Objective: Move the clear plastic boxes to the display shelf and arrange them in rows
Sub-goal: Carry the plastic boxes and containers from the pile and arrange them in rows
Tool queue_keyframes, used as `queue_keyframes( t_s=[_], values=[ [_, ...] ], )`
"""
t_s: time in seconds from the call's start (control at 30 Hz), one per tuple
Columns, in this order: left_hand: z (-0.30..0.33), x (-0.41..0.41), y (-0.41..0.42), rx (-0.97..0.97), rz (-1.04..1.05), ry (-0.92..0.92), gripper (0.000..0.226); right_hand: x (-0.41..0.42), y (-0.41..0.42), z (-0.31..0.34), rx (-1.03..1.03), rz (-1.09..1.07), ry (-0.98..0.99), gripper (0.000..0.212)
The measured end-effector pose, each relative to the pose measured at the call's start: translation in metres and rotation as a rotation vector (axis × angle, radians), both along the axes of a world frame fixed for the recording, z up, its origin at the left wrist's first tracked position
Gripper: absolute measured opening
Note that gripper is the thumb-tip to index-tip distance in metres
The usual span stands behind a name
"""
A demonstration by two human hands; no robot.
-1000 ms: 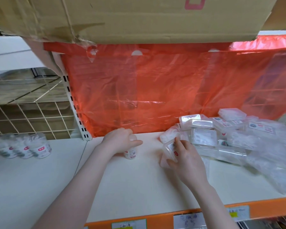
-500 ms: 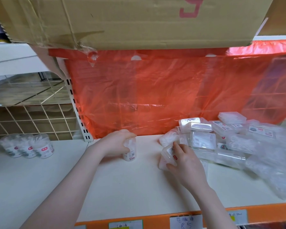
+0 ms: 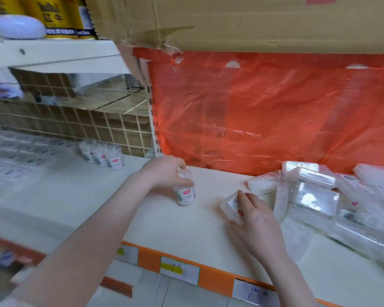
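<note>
Head view of a cream display shelf with an orange front edge carrying price labels. The left hand rested on top of a small upright clear container with a red-and-white label, its fingers curled over the cap and gripping it; the container stood on the shelf near the back edge, just in front of the lower left corner of a hanging orange plastic sheet. The right hand held a flat clear plastic box tilted on its edge, thumb and fingers pinching its sides, at mid-depth of the shelf and to the right of the container, apart from it. Further right, toward the right edge of the shelf, a loose pile of clear plastic boxes lay unsorted, some overlapping and some in thin wrappers; the count could not be judged, as the transparent surfaces blurred together. On the adjoining shelf section to the left, three small labelled jars stood in a short row near the back, in front of a wire grid panel. A cardboard carton overhung the top of the view. Yellow cans stood on an upper shelf at top left.
</note>
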State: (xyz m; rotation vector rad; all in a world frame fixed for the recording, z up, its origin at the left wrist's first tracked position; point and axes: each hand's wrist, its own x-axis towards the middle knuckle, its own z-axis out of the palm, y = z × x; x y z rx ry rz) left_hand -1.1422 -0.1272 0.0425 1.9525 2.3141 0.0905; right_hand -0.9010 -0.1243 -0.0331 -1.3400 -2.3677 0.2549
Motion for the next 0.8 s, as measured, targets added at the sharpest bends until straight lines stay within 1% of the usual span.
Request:
queue_keyframes(
  t_s=[0.1,0.2,0.3,0.43,0.53,0.8],
  values=[
    [0.002,-0.015,-0.024,0.007,0.084,0.034,0.057,-0.016,-0.003,-0.011,-0.004,0.12,-0.013,0.077],
    [0.005,-0.033,-0.053,0.002,0.163,0.059,0.06,-0.037,-0.014,-0.015,0.029,0.171,-0.002,0.077],
    [0.007,-0.056,-0.084,0.013,0.219,0.078,0.061,-0.063,-0.031,-0.011,0.021,0.225,-0.007,0.071],
    [0.011,-0.094,-0.125,0.045,0.269,0.049,0.059,-0.103,-0.058,-0.001,0.02,0.283,-0.038,0.07],
    [0.014,-0.13,-0.152,0.072,0.293,0.041,0.061,-0.141,-0.08,0.005,0.024,0.286,-0.049,0.07],
    [0.029,-0.229,-0.188,0.04,0.276,0.17,0.062,-0.247,-0.141,0.009,0.037,0.259,-0.11,0.064]
  ],
)
